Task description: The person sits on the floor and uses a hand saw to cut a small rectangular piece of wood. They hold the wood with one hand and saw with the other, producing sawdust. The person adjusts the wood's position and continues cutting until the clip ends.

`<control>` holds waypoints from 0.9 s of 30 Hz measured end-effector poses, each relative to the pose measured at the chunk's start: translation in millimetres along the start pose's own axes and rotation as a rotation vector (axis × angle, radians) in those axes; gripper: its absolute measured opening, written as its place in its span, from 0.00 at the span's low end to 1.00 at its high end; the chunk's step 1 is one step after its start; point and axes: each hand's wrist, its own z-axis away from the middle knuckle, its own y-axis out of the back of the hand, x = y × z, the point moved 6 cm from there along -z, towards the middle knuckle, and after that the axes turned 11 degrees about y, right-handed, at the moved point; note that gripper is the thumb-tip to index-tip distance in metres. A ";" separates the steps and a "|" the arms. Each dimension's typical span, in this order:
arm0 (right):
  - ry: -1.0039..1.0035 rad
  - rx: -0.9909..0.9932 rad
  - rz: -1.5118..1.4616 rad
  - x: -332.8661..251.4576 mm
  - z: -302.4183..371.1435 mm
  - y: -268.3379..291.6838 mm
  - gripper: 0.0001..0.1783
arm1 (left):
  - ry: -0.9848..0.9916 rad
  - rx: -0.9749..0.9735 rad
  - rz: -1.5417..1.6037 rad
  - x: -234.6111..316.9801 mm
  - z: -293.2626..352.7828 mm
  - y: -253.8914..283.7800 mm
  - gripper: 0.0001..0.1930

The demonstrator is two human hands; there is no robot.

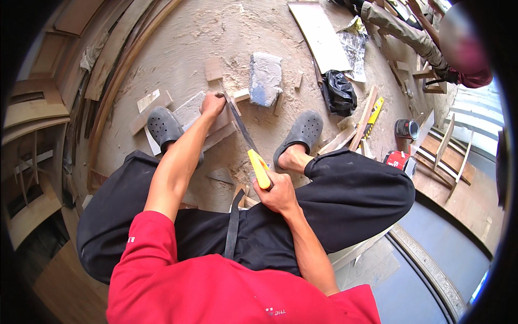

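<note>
My right hand (277, 190) grips the yellow handle of a handsaw (258, 167). Its dark blade (238, 124) runs up and left to a flat wooden piece (190, 110) on the sandy floor. My left hand (212, 103) presses down on that piece right beside the blade's far end. My left foot in a grey clog (163, 127) stands on the same wood. My right foot in a grey clog (302, 132) rests to the right of the blade. I squat over the work in black trousers and a red top.
A grey stone block (265, 77) lies just beyond the wood. A long plank (319, 35), a black plastic bag (339, 92), a second yellow-handled saw (371, 119), a tin can (406, 129) and wood offcuts lie to the right. Another person (431, 43) works at the top right. Curved timber is stacked on the left.
</note>
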 end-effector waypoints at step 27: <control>-0.133 -0.076 -0.018 13.0 1.0 6.7 0.14 | -0.007 0.100 -0.055 9.4 18.3 6.6 0.17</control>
